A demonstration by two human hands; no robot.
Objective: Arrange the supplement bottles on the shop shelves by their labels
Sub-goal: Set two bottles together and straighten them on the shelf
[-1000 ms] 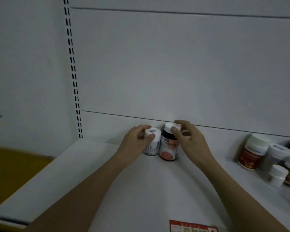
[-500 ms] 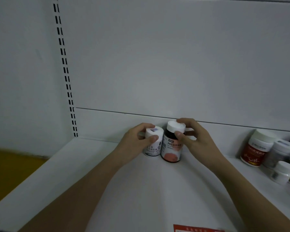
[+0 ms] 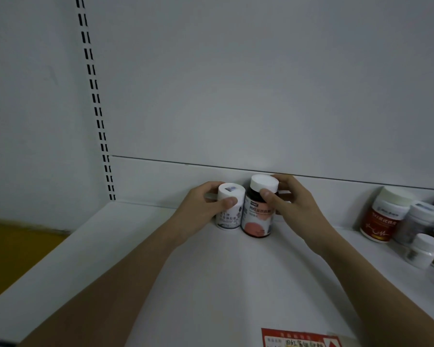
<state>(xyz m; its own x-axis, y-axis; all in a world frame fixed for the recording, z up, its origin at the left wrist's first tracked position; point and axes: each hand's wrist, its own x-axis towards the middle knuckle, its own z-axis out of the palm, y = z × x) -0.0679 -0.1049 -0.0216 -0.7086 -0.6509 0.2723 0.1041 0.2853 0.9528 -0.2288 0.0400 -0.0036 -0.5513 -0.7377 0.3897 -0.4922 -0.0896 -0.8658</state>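
At the back of the white shelf (image 3: 135, 246), the left hand (image 3: 201, 209) gripped a white bottle (image 3: 229, 209) touching the dark, pink-labelled bottle (image 3: 258, 219) the right hand (image 3: 293, 206) held by its cap, their Chinese print too blurred to read.

Your flat white metal shelf (image 3: 211, 284) carries a small white bottle (image 3: 229, 216) touching a dark white-capped bottle (image 3: 259, 216) at its back, and a cluster of white-capped bottles (image 3: 409, 224) at the right.
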